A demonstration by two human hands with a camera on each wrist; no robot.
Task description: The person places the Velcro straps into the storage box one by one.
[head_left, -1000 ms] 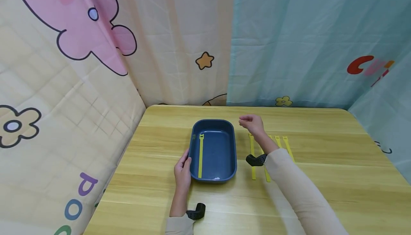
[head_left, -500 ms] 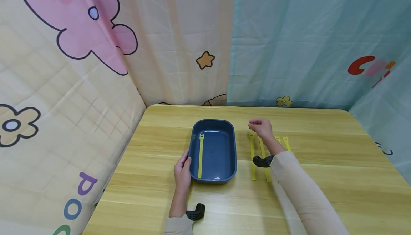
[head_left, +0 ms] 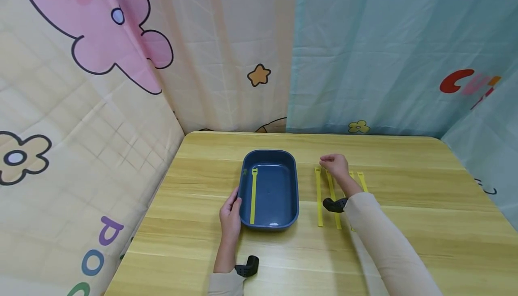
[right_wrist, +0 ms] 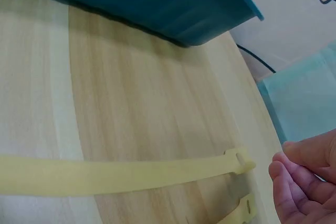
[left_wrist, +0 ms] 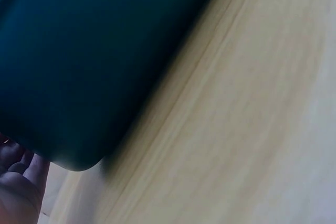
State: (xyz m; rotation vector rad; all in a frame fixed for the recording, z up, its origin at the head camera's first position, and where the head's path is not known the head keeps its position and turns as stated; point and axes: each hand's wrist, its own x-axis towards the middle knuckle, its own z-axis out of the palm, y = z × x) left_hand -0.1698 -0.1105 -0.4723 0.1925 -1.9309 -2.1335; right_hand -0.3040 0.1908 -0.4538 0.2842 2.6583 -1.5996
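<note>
A dark blue rectangular bin (head_left: 277,195) sits mid-table, with one flat yellow strap (head_left: 253,197), a slotted-head cable tie, lying lengthwise inside at its left. My left hand (head_left: 229,224) rests against the bin's left outer wall; part of its fingers is hidden in the left wrist view. Right of the bin, several more yellow cable ties (head_left: 319,199) lie side by side, slotted heads away from me. My right hand (head_left: 337,165) hovers just beyond their heads, fingers lightly bent and thumb near the index. Nothing shows between the fingertips in the right wrist view, where one tie (right_wrist: 121,177) lies beside them.
The wooden table (head_left: 182,215) ends at a back edge against printed curtains (head_left: 226,62). My right sleeve (head_left: 380,237) covers parts of the farther ties. Black wrist cameras (head_left: 247,266) sit on both wrists.
My right hand has moved to the right and a little nearer, away from the bin and down towards the heads of the ties. My left hand and the bin have stayed put.
</note>
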